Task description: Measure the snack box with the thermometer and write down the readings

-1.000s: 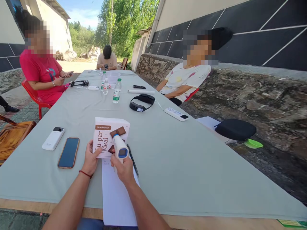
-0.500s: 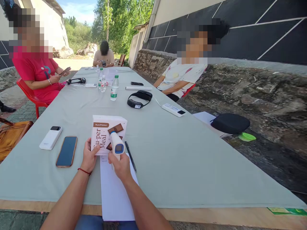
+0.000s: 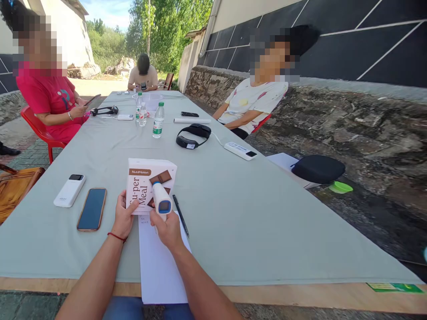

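Note:
My left hand (image 3: 125,215) grips the lower left edge of a white and brown food box (image 3: 168,168), its thumb across the front. Printed on the box are "NutriMotion" and chocolate pieces. In my right hand (image 3: 169,229) is a white infrared thermometer (image 3: 160,194) with a blue-rimmed screen. Its front end points at the box face, close to it; whether they touch I cannot tell. Under my hands lies a sheet of white paper (image 3: 162,271) with a little handwriting near its top. A black pen (image 3: 181,215) rests beside the paper's right edge.
A smartphone (image 3: 92,209) and a white power bank (image 3: 70,190) lie to the left on the cloth-covered table (image 3: 267,231). Farther up are a black headset (image 3: 193,135), another white device (image 3: 240,150) and several water bottles (image 3: 159,120). Three people sit around the table.
The view has shifted very slightly. Both hands keep their hold on the box and the thermometer, nearly still. The person at left has tilted the device they hold.

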Motion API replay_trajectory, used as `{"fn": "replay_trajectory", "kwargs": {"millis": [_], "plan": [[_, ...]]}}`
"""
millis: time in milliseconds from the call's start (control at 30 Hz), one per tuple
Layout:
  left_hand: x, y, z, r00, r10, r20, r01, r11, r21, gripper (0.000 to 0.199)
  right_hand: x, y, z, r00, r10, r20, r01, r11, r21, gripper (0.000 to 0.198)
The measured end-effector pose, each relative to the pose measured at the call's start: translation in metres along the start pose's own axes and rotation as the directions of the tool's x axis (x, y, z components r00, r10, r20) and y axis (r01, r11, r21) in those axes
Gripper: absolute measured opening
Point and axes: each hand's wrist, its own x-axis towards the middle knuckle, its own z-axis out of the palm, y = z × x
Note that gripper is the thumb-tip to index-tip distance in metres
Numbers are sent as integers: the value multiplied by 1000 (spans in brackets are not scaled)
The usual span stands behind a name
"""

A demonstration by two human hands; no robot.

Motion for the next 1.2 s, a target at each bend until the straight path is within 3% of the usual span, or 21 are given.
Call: {"fn": "replay_trajectory", "kwargs": {"millis": [233,467,633,900,1200], "plan": [[3,4,2,999,-24,-30,22,998,-60,71,-5,-22,2,997,47,65,-49,998,29,21],[3,5,1,1000,-20,-23,17,996,-91,63,-36,-48,4,995,24,102,-30,997,65,29],[4,4,1,1000,-12,-26,9,995,-99,62,-58,-62,4,983,60,173,-80,990,114,28],[6,3,-2,999,-25,-24,23,997,-72,68,-79,-66,-2,968,59,245,-111,972,206,27],[13,-4,-6,999,32,-27,-32,999,-4,67,-79,-69,-11,970,75,230,-121,974,191,28]]}}
